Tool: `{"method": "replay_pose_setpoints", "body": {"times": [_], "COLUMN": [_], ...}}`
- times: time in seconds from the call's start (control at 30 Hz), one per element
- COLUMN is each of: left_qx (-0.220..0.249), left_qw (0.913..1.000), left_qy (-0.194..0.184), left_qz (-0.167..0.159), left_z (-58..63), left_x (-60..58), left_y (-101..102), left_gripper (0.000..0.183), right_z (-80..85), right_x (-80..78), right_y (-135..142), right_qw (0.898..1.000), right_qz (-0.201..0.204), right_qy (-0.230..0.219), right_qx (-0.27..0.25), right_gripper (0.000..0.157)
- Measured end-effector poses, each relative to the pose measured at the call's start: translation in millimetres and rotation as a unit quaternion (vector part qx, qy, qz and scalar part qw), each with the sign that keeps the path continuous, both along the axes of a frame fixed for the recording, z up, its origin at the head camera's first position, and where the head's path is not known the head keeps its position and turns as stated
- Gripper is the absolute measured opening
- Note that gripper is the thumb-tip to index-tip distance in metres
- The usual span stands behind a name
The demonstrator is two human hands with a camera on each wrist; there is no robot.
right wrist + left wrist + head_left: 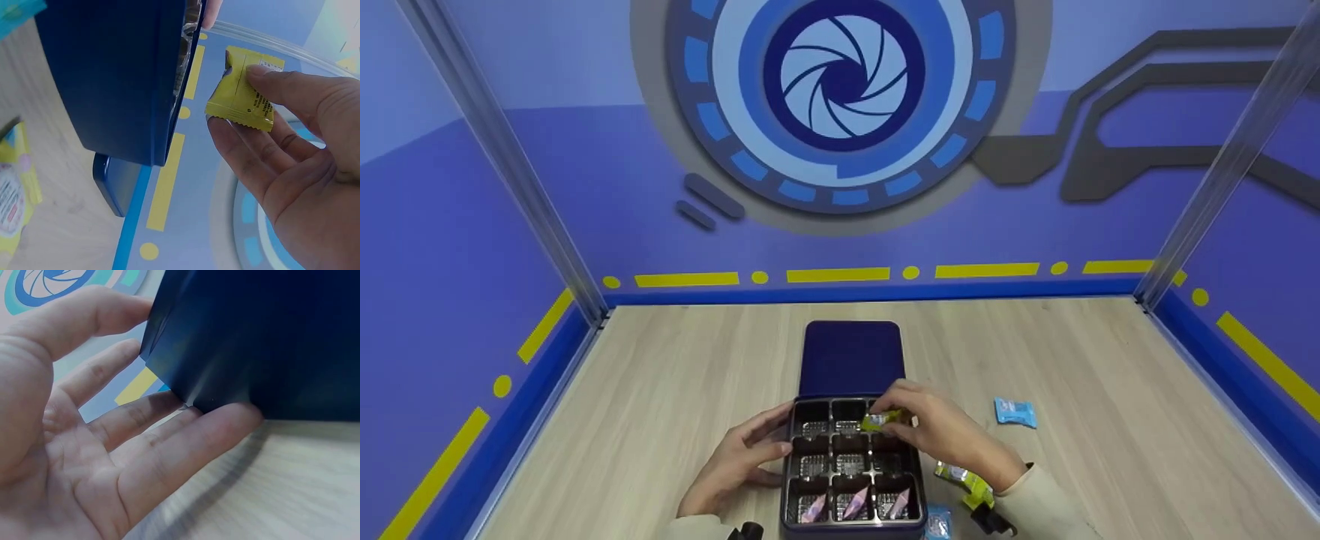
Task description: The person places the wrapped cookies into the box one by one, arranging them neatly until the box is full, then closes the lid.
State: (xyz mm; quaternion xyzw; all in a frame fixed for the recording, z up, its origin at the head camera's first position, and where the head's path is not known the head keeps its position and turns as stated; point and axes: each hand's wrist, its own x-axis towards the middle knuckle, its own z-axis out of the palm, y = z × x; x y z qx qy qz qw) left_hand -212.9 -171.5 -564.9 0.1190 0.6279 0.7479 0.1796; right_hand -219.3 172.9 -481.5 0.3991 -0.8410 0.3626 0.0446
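A dark blue box (851,531) with a black compartment tray stands on the table, its lid (851,356) laid back behind it. Pink wrapped candies (855,502) fill the front row, one per compartment. Over the back right compartment, my right hand (941,427) pinches a yellow wrapped candy (242,90) between thumb and fingers. My left hand (739,457) rests against the box's left side, fingertips touching its wall in the left wrist view, fingers spread and fairly straight.
Yellow-green wrapped candies (960,474) lie right of the box, partly under my right forearm. One blue wrapped candy (1015,412) lies farther right, and another blue candy (937,521) sits by the box's front right corner. Panelled walls enclose the wooden table (682,360).
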Motion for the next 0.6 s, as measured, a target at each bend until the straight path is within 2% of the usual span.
{"method": "replay_pose_setpoints", "body": {"times": [0.3,0.6], "left_qx": [-0.002,-0.009], "left_qw": [0.9999,0.9999], "left_qy": [-0.013,-0.008], "left_qz": [0.008,0.004], "left_z": [1.8,2.6], "left_x": [-0.2,-0.6], "left_y": [3,1], "left_gripper": [0.070,0.071], "right_z": [5.9,9.9], "right_x": [-1.4,-1.0], "right_y": [-17,-33], "right_qw": [1.000,0.999], "right_qz": [0.013,0.028], "right_qy": [0.001,-0.007], "right_qx": [0.024,0.039], "right_gripper": [0.027,0.024]}}
